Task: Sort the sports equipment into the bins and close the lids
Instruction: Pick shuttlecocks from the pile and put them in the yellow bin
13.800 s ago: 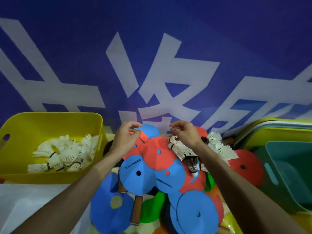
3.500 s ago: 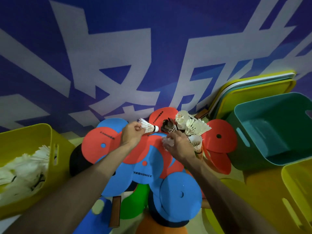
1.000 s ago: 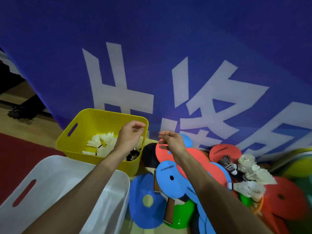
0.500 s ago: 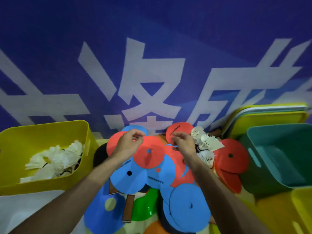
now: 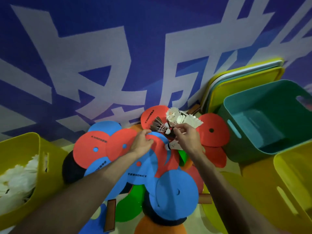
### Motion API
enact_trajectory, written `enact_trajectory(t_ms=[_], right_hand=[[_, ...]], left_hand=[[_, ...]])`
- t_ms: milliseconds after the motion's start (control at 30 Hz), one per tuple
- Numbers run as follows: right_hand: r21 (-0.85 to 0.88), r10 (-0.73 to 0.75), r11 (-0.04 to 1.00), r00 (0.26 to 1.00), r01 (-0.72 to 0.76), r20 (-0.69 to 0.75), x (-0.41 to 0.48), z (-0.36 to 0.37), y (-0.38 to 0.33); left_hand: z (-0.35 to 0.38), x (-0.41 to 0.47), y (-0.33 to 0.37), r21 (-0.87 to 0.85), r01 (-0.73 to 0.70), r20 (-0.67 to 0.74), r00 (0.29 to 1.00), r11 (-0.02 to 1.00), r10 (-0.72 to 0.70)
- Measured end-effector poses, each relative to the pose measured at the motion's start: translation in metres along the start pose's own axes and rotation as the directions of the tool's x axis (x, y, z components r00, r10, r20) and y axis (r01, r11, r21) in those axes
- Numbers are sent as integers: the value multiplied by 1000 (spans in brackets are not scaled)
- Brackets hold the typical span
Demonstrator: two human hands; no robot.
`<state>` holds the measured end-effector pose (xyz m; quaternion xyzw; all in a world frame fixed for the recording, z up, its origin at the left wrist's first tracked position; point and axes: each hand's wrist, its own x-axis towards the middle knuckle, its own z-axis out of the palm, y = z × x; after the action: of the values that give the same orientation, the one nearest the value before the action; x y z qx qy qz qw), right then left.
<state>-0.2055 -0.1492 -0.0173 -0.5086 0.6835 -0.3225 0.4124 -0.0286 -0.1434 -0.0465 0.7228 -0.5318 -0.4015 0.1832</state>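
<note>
A blue banner with large white characters (image 5: 152, 48) fills the background. In front of it on the right stands an open teal plastic bin (image 5: 273, 102), with a second yellow plastic bin (image 5: 295, 174) just beside its near edge. A yellow plastic bin (image 5: 22, 149) on the left holds loose white shuttlecocks (image 5: 18, 176). A stack of yellow, white and teal flat lids (image 5: 244, 76) leans upright behind the teal bin. Between the bins lies a heap of round red, blue, green and orange table tennis paddles (image 5: 177, 191), overlapping one another.

The left hand (image 5: 142, 142) hovers over the heap with its fingers loosely curled, nothing visible between them. The right hand (image 5: 188, 139) pinches with thumb and forefinger at the base of a cluster of white feather shuttlecocks (image 5: 185, 119) at the far side of the heap. A dark-feathered shuttlecock (image 5: 157, 126) lies just left of that pinch, and one more white shuttlecock (image 5: 173, 146) sits tucked under the right palm.
</note>
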Motion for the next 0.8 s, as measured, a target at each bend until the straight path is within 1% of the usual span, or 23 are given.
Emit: enact_trajectory(t_ms=[100, 133, 233, 267, 367, 467, 567, 633, 733, 800], right_hand=[[-43, -16, 999, 1000, 16, -5, 4, -10, 6], [-54, -22, 998, 1000, 21, -11, 5, -13, 9], [-69, -29, 997, 999, 28, -19, 5, -20, 16], [-67, -31, 997, 999, 29, -22, 5, -22, 16], [-75, -29, 997, 999, 26, -31, 4, -27, 16], [-125, -45, 991, 999, 43, -18, 2, -28, 14], [-232, -111, 966, 993, 115, 33, -4, -25, 12], [-331, -151, 928, 985, 171, 88, -7, -20, 12], [-512, -72, 844, 980, 159, 186, -11, -12, 11], [-619, -34, 770, 979, 155, 202, -14, -6, 10]], left_hand=[[9, 17, 6, -13, -7, -9, 1000, 1000, 7], [11, 24, 8, -49, 5, -15, 1000, 999, -6], [18, 35, 13, -232, 104, -24, 993, 967, -112], [21, 37, 14, -264, 107, -43, 991, 958, -123], [26, 34, 16, -283, 88, -131, 983, 955, -130], [22, 27, 15, -283, 64, -174, 978, 957, -117], [11, 15, 14, -300, 36, -202, 974, 953, -100], [4, 6, 10, -305, 16, -217, 972, 952, -86], [-6, -8, 5, -312, -9, -235, 970, 950, -68], [-12, -17, 4, -318, -25, -243, 968, 948, -56]])
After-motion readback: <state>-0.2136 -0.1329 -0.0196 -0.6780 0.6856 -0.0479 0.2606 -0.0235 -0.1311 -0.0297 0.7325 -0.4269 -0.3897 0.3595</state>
